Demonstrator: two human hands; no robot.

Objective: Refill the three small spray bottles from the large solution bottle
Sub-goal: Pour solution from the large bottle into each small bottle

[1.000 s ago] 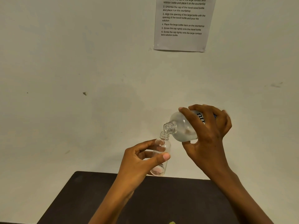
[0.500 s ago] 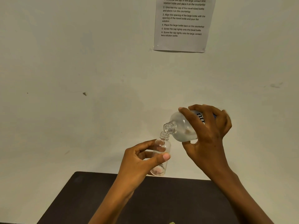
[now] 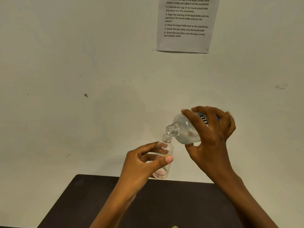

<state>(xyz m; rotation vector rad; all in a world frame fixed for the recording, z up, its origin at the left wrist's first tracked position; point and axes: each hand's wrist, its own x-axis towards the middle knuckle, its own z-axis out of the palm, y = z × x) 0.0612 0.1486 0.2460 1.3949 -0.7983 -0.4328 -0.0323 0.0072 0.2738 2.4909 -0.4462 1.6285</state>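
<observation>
My left hand (image 3: 144, 163) holds a small clear bottle (image 3: 164, 150) upright in the air, thumb in front and fingers behind; its cap is off. My right hand (image 3: 212, 135) grips the large clear solution bottle (image 3: 184, 129), tipped down to the left. The large bottle's open neck sits just above and touching the rim of the small bottle's mouth. A little liquid lies in the large bottle's lower side. Only one small bottle is in view.
A dark table (image 3: 164, 203) lies below my arms against a pale wall. A printed instruction sheet (image 3: 185, 25) is taped to the wall above. A small green thing (image 3: 175, 226) peeks in at the bottom edge.
</observation>
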